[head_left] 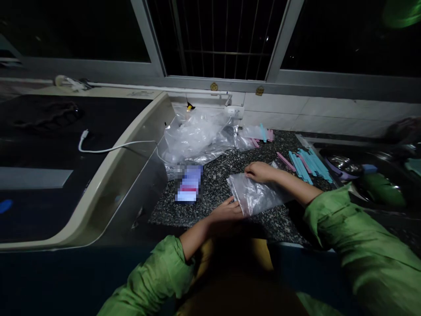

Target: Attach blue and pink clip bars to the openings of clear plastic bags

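My right hand (259,171) pinches the upper edge of a clear plastic bag (263,197) lying on the speckled counter. My left hand (226,213) is at the bag's lower left corner, its fingers stretched out and slightly apart, touching the edge. Whatever its fingertips do behind the plastic is hard to see. Just right of my right hand lie several light-blue strips (309,164) and pink strips (286,161), long and narrow. A second small clear bag (251,132), with pink and blue strips in or on it, rests near the wall.
A heap of clear plastic bags (200,134) fills the counter's back left. A phone with a blurred screen (190,184) lies before it. A white cable (118,147) crosses the raised cream-edged appliance (131,131) at left. The sink (371,153) at right holds a metal bowl (345,164).
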Demonstrator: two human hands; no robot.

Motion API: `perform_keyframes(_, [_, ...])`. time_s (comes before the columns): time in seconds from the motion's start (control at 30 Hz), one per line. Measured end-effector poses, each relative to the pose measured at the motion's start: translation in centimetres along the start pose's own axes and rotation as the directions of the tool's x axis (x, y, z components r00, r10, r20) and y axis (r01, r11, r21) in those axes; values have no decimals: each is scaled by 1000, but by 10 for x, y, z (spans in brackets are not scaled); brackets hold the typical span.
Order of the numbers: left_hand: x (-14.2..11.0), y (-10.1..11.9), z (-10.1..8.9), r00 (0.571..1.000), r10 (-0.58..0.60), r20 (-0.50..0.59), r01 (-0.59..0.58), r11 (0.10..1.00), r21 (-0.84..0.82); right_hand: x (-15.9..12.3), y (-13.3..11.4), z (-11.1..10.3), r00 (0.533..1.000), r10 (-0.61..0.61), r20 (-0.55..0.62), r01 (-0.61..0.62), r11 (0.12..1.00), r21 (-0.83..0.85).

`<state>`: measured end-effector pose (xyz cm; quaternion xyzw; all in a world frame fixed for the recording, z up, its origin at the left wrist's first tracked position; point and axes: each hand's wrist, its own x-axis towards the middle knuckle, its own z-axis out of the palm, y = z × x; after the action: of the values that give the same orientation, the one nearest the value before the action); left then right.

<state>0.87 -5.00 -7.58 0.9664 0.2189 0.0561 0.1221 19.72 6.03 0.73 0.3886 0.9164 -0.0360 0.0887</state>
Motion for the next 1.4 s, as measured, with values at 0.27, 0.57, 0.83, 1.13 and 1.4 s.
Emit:
perform_keyframes(0.27, [-5, -6, 5, 989, 24, -144, -30, 999, -38, 3, 3, 43, 964, -6, -267, 54, 984, 172])
perform_keyframes(0.57, [15, 5, -28, 824, -312, -473, 269, 950, -157, -2, 2, 61, 896, 31, -443, 74, 973, 217])
perform_keyframes(0.83, [3, -24, -35, 663, -667, -341, 694, 718, -55, 11, 1, 72, 830, -32, -557, 157, 971, 178])
perform_keyframes(1.13, [-9, -24, -36, 895, -362, -263, 381, 924, 26, 32, -9, 71, 806, -90, -586, 206, 969, 135])
perform_keyframes(1.4, [-2, -2, 4, 914, -388, -118, 403, 899, 169, 34, 0, 73, 812, -10, -584, 119, 982, 149])
